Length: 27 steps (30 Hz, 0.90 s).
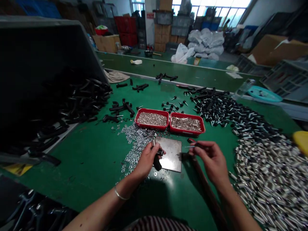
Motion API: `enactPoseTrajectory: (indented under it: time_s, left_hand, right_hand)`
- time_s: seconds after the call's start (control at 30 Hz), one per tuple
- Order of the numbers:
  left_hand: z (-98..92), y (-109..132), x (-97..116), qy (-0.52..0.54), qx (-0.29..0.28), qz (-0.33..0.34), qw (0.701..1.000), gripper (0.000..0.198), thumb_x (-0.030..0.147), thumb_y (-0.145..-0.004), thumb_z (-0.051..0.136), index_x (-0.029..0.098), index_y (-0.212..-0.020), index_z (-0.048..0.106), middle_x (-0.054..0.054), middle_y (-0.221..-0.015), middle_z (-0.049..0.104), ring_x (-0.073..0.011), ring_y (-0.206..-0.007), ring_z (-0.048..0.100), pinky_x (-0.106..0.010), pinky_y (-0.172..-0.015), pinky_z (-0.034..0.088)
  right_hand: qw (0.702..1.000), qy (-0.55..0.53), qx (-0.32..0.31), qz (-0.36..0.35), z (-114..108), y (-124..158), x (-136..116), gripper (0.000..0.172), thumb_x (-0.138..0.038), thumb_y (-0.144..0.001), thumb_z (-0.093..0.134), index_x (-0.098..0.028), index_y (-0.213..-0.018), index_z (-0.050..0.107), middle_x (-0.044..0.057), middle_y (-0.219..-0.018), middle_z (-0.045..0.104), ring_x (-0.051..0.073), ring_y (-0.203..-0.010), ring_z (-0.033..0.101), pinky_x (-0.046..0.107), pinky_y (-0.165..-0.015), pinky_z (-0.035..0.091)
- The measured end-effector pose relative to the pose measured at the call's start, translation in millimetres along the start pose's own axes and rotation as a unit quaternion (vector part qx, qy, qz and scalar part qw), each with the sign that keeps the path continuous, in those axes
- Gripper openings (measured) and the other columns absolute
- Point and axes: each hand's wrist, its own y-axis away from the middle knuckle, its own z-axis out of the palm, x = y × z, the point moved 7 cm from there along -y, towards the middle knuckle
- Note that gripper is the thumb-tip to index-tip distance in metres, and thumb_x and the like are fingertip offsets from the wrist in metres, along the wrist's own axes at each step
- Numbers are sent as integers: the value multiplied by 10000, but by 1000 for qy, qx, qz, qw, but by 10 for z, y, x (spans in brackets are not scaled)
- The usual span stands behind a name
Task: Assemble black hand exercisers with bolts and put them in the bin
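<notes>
My left hand (147,159) is closed round a black handle part (157,163) with a metal spring (153,142) at its upper end, over the left edge of a square metal plate (172,154). To the right of the plate, my right hand (214,160) pinches a black-headed screw (190,147), its thin shank pointing left toward the plate. A dark strap-like thing with a red tip (191,140) lies by and under the right hand; its details are blurred. Small metal nuts (134,150) spread beside the left hand.
Two red trays (152,126) (187,131) of small metal pieces stand behind the plate. Black handles spill from a large bin (84,41) at left. Black-headed screws (216,107) and metal cylinders (271,179) are heaped at right. A green ledge (163,67) crosses behind.
</notes>
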Motion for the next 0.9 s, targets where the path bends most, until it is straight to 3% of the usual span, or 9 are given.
enactPoseTrajectory:
  time_s: [0.1, 0.17, 0.27, 0.37, 0.57, 0.67, 0.73, 0.8, 0.9]
  left_hand:
    - [93, 13, -42, 9, -8, -4, 1000, 411, 576, -891, 538, 170, -949, 562, -51, -863, 664, -144, -721, 607, -247, -670, 483]
    - [124, 36, -49, 8, -8, 6, 1000, 418, 583, -879, 552, 172, -953, 578, -34, -854, 647, -146, -728, 606, -249, -677, 486]
    - [91, 78, -53, 11, 9, 20, 1000, 415, 585, -877, 551, 176, -938, 589, -14, -819, 626, -139, -712, 594, -244, -675, 481]
    - [17, 118, -43, 11, 25, 17, 999, 411, 587, -881, 540, 181, -926, 582, -16, -817, 631, -136, -697, 586, -246, -676, 478]
    - [67, 218, 131, -78, -46, 12, 996, 348, 532, -899, 531, 190, -924, 587, -21, -867, 612, -159, -797, 586, -250, -725, 470]
    - [99, 225, 222, -160, -44, 57, 984, 298, 478, -934, 487, 192, -938, 572, -16, -871, 608, -164, -823, 570, -261, -741, 449]
    - [94, 202, 244, -225, -20, 98, 969, 261, 437, -944, 475, 192, -899, 552, -2, -814, 584, -159, -775, 547, -268, -725, 427]
    - [84, 179, 242, -277, -3, 138, 951, 235, 406, -943, 479, 192, -862, 531, 7, -773, 560, -157, -734, 525, -274, -709, 408]
    - [46, 181, 239, -320, 11, 177, 931, 228, 394, -957, 458, 196, -857, 510, 1, -777, 555, -160, -733, 521, -282, -711, 399]
  right_hand:
    - [992, -114, -47, 27, 604, 333, 5, 245, -350, -853, 688, -252, -1021, 538, 54, -1044, 709, 201, -831, 726, 370, -774, 597]
    - [994, -94, -61, 16, 837, 408, 39, 225, -348, -862, 679, -244, -1015, 551, 44, -1008, 709, 194, -821, 717, 361, -764, 597]
    - [993, 62, -54, -84, 928, 437, 19, 182, -330, -869, 674, -229, -1001, 598, 42, -948, 690, 197, -840, 681, 355, -778, 573]
    - [956, 198, -83, -200, 960, 509, -52, 113, -269, -912, 623, -215, -1010, 607, 57, -925, 663, 202, -858, 645, 348, -787, 552]
    - [890, 279, -171, -319, 955, 622, -217, 194, -218, -977, 496, -201, -1158, 565, 127, -1085, 634, 231, -1002, 608, 385, -865, 529]
    - [915, 251, -191, -252, 976, 559, -162, 144, -279, -977, 490, -209, -1077, 567, 108, -1026, 649, 231, -938, 625, 390, -822, 531]
    - [952, 188, -202, -132, 1014, 497, -6, 148, -336, -992, 438, -217, -993, 527, 52, -862, 647, 192, -740, 630, 341, -677, 539]
    - [968, 132, -208, -36, 1075, 485, 138, 176, -393, -981, 447, -224, -953, 489, 2, -760, 606, 158, -604, 582, 293, -566, 505]
    - [976, 92, -199, -5, 1132, 498, 206, 247, -456, -913, 561, -222, -954, 493, -6, -762, 589, 151, -614, 577, 274, -565, 484]
